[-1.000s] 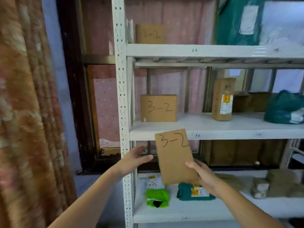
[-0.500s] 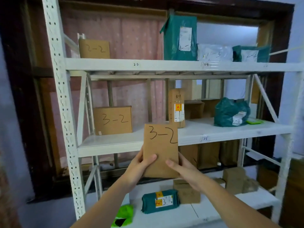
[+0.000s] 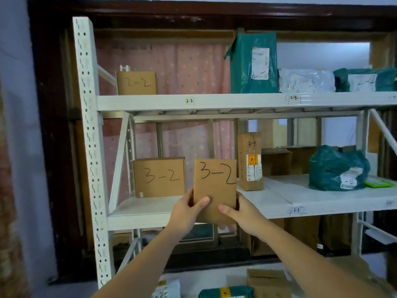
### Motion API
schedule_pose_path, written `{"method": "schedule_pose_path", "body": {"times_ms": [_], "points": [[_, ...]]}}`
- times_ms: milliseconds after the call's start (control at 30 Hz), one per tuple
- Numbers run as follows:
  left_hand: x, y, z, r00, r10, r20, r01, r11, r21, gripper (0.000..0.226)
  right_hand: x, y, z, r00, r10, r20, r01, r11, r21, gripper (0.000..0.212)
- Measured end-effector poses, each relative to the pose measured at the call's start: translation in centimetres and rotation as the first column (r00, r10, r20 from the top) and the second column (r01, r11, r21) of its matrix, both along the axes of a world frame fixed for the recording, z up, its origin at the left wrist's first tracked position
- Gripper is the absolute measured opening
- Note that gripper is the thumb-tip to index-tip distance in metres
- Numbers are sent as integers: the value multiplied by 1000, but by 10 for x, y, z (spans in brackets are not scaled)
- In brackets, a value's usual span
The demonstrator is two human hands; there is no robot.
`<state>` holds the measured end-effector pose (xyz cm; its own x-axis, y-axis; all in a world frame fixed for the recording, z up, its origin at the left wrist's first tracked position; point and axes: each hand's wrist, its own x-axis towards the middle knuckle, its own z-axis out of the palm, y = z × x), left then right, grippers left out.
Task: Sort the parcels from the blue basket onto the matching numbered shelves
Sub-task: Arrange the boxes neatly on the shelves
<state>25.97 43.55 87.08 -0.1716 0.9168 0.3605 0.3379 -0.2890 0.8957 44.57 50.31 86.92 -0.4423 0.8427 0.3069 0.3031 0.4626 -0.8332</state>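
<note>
The box (image 3: 214, 190) marked 3-2 stands upright at the front edge of the middle shelf (image 3: 146, 214), just right of another 3-2 box (image 3: 159, 177). Let go this near the lip, it could tip forward and fall. Pushed in carelessly, it might knock the tall parcel (image 3: 250, 162) beside it. Left hand (image 3: 187, 214) and right hand (image 3: 245, 214) each have their grip on its lower sides, thumbs across the front, forearms reaching up.

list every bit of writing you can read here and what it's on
"3-2": held box, gripped by left hand and right hand
"3-2": shelved box
"2-2": upper box
"2-2": upper shelf edge tag
"2-3": second upper tag
"3-3": tall box
"3-3": middle shelf edge tag
Printed shipping labels: too blurred to read
</note>
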Motion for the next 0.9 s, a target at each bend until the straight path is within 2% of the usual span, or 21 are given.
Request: {"method": "schedule_pose_path", "body": {"times_ms": [133,300,467,567,667,800,900], "points": [[-22,41,11,976,157,-154,-160,987,-5,58,-23,35,8,995,-96,40,93,992,81,66],[-43,88,17,942,210,-262,-243,965,-100,70,-42,81,18,987,-98,127,87,992,88,61],[-57,126,3,931,191,-312,-262,943,-205,52,-58,128,7,968,-93,235,75,994,83,63],[-60,147,-6,910,273,-312,-338,925,-175,53,-65,155,-2,961,-134,240,119,990,77,68],[-62,165,-8,891,333,-309,-389,911,-139,40,-69,182,-6,960,-146,240,135,989,65,71],[-68,184,-14,833,389,-394,-458,884,-94,23,-77,213,-8,960,-137,244,129,990,52,70],[-74,200,-18,789,422,-446,-509,856,-91,26,-88,235,-8,962,-139,237,139,990,18,74]]}}
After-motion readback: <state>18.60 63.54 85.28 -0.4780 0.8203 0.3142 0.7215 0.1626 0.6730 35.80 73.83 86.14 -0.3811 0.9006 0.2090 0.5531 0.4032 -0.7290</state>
